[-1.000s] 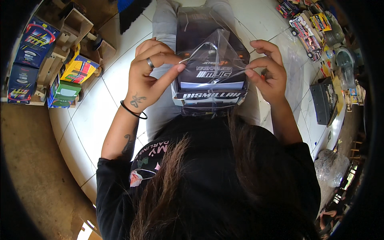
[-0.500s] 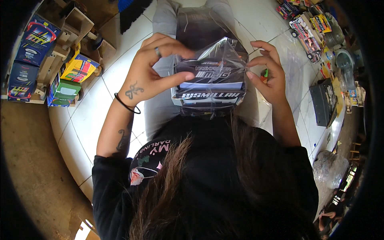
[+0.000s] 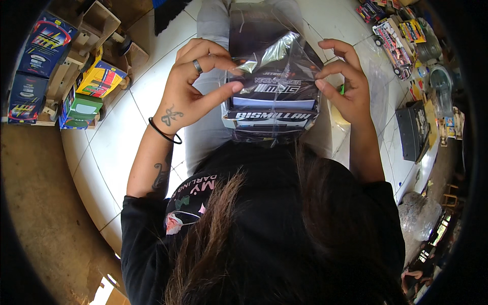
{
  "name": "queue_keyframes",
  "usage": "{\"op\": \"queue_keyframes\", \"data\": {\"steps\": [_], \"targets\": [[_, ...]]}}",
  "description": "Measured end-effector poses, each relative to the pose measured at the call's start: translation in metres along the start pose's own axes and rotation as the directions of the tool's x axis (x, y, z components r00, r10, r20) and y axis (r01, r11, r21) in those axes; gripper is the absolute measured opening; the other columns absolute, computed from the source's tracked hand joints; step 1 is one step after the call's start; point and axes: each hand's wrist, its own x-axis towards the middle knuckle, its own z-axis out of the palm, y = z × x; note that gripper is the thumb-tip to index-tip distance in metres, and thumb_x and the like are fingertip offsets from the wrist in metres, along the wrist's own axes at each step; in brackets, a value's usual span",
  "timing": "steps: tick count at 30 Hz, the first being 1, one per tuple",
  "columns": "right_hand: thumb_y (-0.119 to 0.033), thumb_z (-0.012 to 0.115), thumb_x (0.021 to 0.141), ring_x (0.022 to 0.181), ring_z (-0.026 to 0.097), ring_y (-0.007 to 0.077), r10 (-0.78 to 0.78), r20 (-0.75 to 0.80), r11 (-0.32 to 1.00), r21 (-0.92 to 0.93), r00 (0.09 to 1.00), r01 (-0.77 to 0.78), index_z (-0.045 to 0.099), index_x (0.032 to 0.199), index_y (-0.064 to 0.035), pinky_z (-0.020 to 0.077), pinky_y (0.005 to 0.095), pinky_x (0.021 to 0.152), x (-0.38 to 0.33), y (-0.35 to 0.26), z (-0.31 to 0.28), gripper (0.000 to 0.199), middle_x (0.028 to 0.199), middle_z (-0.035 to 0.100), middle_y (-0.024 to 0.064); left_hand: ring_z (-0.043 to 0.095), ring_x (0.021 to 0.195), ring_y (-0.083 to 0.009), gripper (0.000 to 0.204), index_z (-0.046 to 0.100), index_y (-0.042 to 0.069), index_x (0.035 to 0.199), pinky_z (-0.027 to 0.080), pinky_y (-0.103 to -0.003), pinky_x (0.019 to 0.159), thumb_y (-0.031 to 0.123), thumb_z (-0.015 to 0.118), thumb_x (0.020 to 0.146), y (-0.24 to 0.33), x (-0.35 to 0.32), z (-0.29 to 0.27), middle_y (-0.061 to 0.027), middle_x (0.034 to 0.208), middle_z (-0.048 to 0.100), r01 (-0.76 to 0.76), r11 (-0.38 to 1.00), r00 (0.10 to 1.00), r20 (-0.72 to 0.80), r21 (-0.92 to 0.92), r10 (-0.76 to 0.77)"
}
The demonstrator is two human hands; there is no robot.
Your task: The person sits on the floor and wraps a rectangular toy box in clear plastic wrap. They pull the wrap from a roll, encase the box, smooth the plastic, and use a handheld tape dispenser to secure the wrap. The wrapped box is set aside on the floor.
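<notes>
A black toy truck [image 3: 269, 116] with white lettering on its front lies across my lap, its long dark body pointing away from me. Clear plastic film [image 3: 278, 50] covers it, wrinkled and shiny over the top near the front. At the film's left side, my left hand [image 3: 195, 86] has thumb and forefinger closing on its edge. Opposite, my right hand [image 3: 348, 84] pinches the right edge between thumb and forefinger, other fingers curled and raised. The fingertips partly merge with the see-through film.
Painted wooden toy trucks and boxes [image 3: 40, 48] are stacked on the left. A white toy truck [image 3: 394, 48], a black box [image 3: 416, 131] and plastic containers [image 3: 441, 84] stand on the right. More clear plastic [image 3: 376, 76] lies on the white tiled floor [image 3: 109, 168]. A dark-bristled broom [image 3: 170, 15] shows at the top.
My left fingers have drawn back slightly left off the film's top. The raised peak of film has flattened and spread. My right hand has shifted a little right, and the truck has turned slightly.
</notes>
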Motion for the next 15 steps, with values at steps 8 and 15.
{"op": "queue_keyframes", "data": {"steps": [8,15], "targets": [[-0.011,0.071,0.076,0.117,0.049,0.0258,-0.048,0.056,0.997,0.056,0.997,0.044,0.069,0.080,-0.0032,0.0371,0.0375,0.098,0.007,-0.002,0.002,0.009,0.121,0.058,0.0107,0.055,0.080,-0.0184,0.013,0.067,0.006,0.070,0.035,-0.032,0.086,0.016,0.076,0.072,-0.005,0.001,-0.006,-0.0018,0.076,0.062,-0.076,0.984,0.997,0.023,0.164,0.074],[-0.011,0.070,0.077,0.111,0.053,0.0227,-0.023,0.040,0.993,0.115,0.999,0.019,0.068,0.078,-0.0022,0.0424,0.0318,0.091,0.022,-0.012,0.008,0.009,0.117,0.060,0.0084,0.057,0.079,-0.0190,0.018,0.068,0.008,0.089,0.039,-0.032,0.082,0.017,0.073,0.075,0.007,0.016,0.004,-0.0017,0.076,0.064,-0.014,0.998,1.000,0.008,0.056,0.014]]}}
